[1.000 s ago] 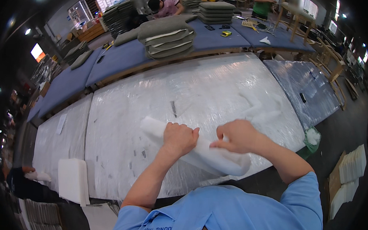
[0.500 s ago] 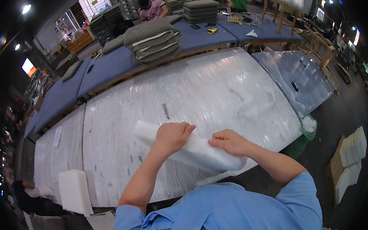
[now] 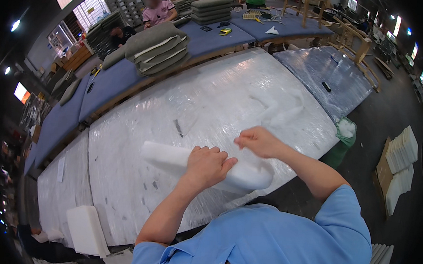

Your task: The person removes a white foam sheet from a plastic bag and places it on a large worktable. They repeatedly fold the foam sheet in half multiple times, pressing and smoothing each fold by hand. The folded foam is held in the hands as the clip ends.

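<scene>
Clock directions taken from the pad, 12 = away from the wearer. Film-wrapped worktable (image 3: 213,98) fills the middle. Blue-topped tables (image 3: 238,36) run along its far side, 10 to 1. Film-covered blue table (image 3: 306,65) at 2. Stack of grey cushions (image 3: 158,52) at 11, on the blue top. White batting pad (image 3: 167,156) sits at the worktable's near edge, in front of the wearer; can't tell if it touches the top. Loose white batting (image 3: 279,109) on the wrap, between 1 and 2. White foam slabs (image 3: 87,228) stacked at 8. Green sack (image 3: 338,153) at 3. Left hand (image 3: 208,166) grips the pad mid-length, fingers over the top edge. Right hand (image 3: 259,141) at 2, fingers curled in, tips together; can't tell if they pinch anything.
</scene>
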Demonstrator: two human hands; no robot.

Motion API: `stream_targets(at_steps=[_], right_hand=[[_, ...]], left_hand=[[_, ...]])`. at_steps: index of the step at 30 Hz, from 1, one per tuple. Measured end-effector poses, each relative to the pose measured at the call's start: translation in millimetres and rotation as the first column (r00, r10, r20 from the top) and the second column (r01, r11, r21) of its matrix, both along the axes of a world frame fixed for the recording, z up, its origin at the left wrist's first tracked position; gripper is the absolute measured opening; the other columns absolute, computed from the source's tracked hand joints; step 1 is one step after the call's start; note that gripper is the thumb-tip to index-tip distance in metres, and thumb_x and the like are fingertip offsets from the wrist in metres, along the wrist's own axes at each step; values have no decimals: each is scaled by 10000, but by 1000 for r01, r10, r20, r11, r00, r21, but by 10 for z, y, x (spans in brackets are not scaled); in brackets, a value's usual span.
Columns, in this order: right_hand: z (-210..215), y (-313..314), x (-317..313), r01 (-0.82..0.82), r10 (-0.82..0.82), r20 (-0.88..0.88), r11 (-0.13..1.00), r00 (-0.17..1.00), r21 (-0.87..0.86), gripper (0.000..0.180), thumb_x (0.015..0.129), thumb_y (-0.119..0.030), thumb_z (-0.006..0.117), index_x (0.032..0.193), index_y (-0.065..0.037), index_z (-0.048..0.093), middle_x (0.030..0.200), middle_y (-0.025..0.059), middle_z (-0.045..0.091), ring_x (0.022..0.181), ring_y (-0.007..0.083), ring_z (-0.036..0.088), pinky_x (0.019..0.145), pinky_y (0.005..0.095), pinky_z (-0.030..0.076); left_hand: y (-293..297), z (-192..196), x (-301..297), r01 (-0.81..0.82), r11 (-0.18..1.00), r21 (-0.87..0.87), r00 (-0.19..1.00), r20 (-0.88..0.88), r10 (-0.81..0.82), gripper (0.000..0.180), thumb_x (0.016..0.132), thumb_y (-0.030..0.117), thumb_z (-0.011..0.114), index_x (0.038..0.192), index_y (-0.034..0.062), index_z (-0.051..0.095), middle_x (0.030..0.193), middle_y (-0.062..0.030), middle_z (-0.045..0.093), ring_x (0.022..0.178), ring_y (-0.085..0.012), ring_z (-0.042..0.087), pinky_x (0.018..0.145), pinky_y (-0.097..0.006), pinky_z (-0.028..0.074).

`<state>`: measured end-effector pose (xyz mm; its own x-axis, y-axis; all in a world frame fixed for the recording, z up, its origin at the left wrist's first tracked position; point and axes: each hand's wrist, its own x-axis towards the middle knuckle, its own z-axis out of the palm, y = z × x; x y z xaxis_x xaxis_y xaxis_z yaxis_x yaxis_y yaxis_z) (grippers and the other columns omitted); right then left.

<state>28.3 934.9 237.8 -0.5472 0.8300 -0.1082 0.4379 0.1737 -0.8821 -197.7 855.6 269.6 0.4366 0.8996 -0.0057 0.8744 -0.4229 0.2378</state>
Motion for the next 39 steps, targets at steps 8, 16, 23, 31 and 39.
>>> stream_targets(at_steps=[8,16,23,31,39], right_hand=[[536,-822,231,-260,29,471,862,882,434,446,936,-505,715,875,-64,702,850,118,663,795,313,686,693,430,538],[91,-781,247,-107,4,269,923,963,370,359,953,-411,728,837,-73,689,852,114,643,736,284,632,648,438,494],[-35,-525,263,117,-116,23,934,993,-338,350,997,-337,701,810,-42,733,711,22,639,683,127,565,660,331,467],[-160,-487,425,81,-94,-34,956,995,-282,296,1003,-340,698,987,-55,773,821,28,691,761,103,590,696,316,481],[445,-776,698,-213,178,151,940,972,265,399,850,-413,821,1080,-103,719,1102,93,641,996,292,658,858,420,518]], left_hand=[[41,-28,95,-14,1000,-24,999,-49,13,467,1054,413,496,869,94,783,870,-135,730,858,-340,707,865,-477,513],[151,-195,156,89,996,-23,960,268,-79,317,1055,285,522,1020,74,755,944,-161,749,892,-348,712,835,-455,541],[55,-32,58,125,986,-111,948,306,-85,362,1028,394,569,1120,102,763,981,-127,751,928,-324,711,799,-432,547],[-15,4,205,109,986,-129,986,142,-90,454,956,526,652,1092,123,810,865,-79,687,890,-276,688,757,-404,541],[-67,-41,169,87,994,-65,978,193,-73,376,964,459,667,1034,125,825,829,-65,683,832,-272,684,736,-397,538]])
